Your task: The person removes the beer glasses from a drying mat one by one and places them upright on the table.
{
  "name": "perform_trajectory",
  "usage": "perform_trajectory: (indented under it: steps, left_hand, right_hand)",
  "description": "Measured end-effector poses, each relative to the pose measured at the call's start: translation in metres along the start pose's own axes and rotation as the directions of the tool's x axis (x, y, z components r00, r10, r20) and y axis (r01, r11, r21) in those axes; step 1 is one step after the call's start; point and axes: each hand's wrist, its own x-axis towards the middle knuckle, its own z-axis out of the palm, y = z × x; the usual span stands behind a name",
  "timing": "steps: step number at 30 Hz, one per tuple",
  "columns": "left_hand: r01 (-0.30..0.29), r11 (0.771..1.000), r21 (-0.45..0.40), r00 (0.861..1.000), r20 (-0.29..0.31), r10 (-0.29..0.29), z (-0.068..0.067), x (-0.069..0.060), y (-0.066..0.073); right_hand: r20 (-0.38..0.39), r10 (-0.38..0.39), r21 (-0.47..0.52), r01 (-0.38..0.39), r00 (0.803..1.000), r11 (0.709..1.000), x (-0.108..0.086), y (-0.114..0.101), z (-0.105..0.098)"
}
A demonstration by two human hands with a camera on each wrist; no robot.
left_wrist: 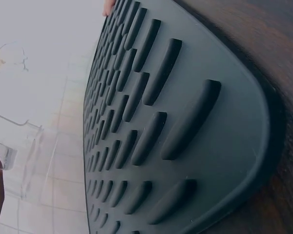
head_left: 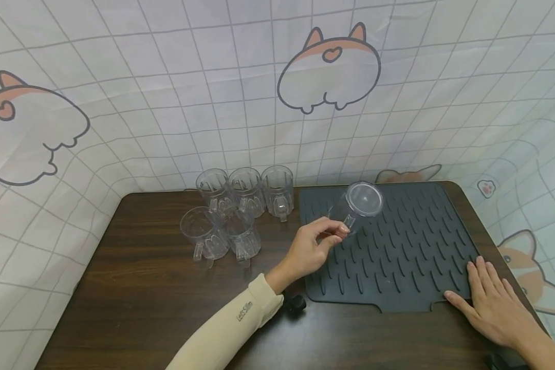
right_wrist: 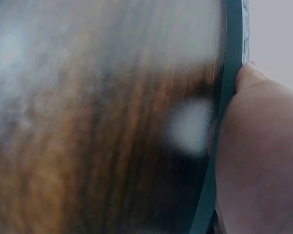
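Observation:
A clear mug [head_left: 364, 200] is held over the upper left part of a dark ridged drying mat [head_left: 398, 267], tilted with its round base facing up. My left hand [head_left: 312, 245] pinches its handle between thumb and fingers. In the left wrist view, part of the clear mug [left_wrist: 36, 161] shows above the mat [left_wrist: 224, 146], apart from it. My right hand [head_left: 499, 303] lies with straight fingers at the mat's lower right edge, touching it. The right wrist view shows the right hand [right_wrist: 263, 141] close against the mat's edge.
Several clear mugs [head_left: 277, 190] stand in two rows on the brown wooden table [head_left: 134, 277], left of the mat. A small black object [head_left: 297, 304] sits below the left forearm, and another dark object [head_left: 504, 361] lies near the right wrist. A patterned cloth [head_left: 240, 103] hangs behind.

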Motion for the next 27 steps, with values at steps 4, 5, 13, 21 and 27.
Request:
perform_trajectory:
  steps: [4, 5, 13, 21, 27]
  left_hand:
    - [-0.034, 0.998, 0.045, 0.999, 0.006, 0.033, 0.0, -0.002, 0.001]
    - [-0.043, 0.997, 0.061, 0.999, 0.009, 0.043, 0.0, -0.003, 0.001]
    - [-0.128, 0.962, 0.24, 0.991, 0.059, 0.117, -0.005, -0.009, -0.002]
    - [-0.298, 0.829, 0.472, 0.954, 0.163, 0.25, -0.006, -0.013, -0.001]
    - [-0.378, 0.684, 0.624, 0.924, 0.212, 0.317, -0.005, -0.016, 0.004]
  right_hand:
    - [-0.011, -0.002, 0.002, 0.002, 1.0, 1.0, 0.0, 0.0, 0.001]
    - [-0.013, -0.005, 0.002, 0.005, 1.0, 1.0, 0.0, 0.0, 0.001]
    - [-0.012, -0.015, 0.004, 0.015, 1.0, 1.0, 0.001, 0.003, 0.002]
    - [-0.029, -0.015, 0.004, 0.015, 0.999, 1.0, 0.002, 0.004, 0.004]
    - [-0.018, -0.013, 0.003, 0.014, 1.0, 1.0, 0.002, 0.005, 0.004]
